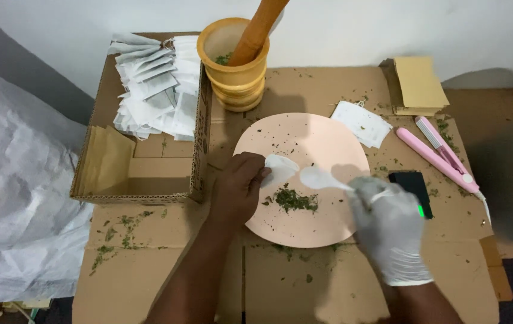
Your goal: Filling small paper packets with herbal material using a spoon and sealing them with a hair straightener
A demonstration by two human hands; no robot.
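**Two hands over a plate of dried herb**

Two hands meet above a round pink plate [328, 150] that lies on flattened cardboard [304, 282]. The bare left hand [238, 189] is closed on a small white paper bag [280, 168], pinching it at the plate's left edge. The right hand [388, 225], in a pale glove, is closed around the handle of a white spoon [322, 179]; the spoon is blurred, so its exact shape is hard to tell. Its bowl sits just beside the bag and above a small heap of green herb [292, 201] near the plate's middle.

Behind the plate stands a wooden mortar [235, 72] with a pestle [259, 30] leaning in it. To the left, an open cardboard box [142, 180] holds a stack of white bags [154, 90]. To the right lie another white bag [361, 124], a pile of tan envelopes [418, 84], a pink sealing tool [439, 153] and a small black scale [412, 189]. Green crumbs are scattered over the cardboard.
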